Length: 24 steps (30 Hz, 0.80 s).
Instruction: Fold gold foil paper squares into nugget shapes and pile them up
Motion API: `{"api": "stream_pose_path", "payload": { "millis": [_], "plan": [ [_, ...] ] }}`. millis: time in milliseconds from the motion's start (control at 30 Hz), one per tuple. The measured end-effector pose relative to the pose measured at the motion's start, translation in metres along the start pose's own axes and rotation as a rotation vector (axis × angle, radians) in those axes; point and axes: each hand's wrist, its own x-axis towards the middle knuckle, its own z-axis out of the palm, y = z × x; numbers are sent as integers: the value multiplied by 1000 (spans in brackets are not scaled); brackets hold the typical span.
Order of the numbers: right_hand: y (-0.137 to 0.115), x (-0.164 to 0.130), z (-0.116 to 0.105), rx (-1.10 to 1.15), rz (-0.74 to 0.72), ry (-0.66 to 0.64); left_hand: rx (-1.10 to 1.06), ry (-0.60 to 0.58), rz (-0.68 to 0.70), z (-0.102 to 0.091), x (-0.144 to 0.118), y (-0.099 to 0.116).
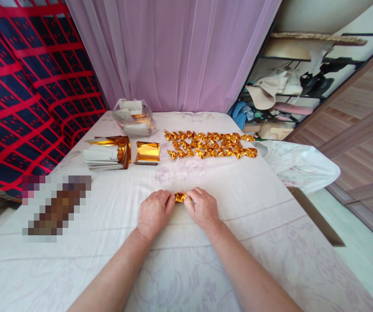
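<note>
- Gold foil piece (180,197) sits near the middle of the bed (271,225), pinched from both ends.
- Left hand (155,212) and right hand (204,209) each have fingers clamped on it.
- Folding goes best, I judge, with creases pressed flat against the sheet.
- Far off lie folded gold pieces (211,144), foil sheets (147,152) and a paper stack (106,154); open cloth surrounds the hands, the bed's right edge well apart.

Lilac curtain (176,52); cluttered shelves (290,86)

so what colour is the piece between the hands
Shiny gold foil piece, pinched by left hand and right hand; head view.
</note>
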Motion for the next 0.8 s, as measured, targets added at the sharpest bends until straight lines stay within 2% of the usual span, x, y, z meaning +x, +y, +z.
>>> {"api": "stream_pose_path", "payload": {
  "millis": [367,633,800],
  "plan": [
    [-3,-1,-3,46,-99,9,-6,-8,-18,0,2,-3],
    [-3,0,-6,38,-53,-49,5,-19,79,-4,1,-5],
    [-3,0,-6,-29,-74,-65,-98,19,60,0,0,-7]
  ]
}}
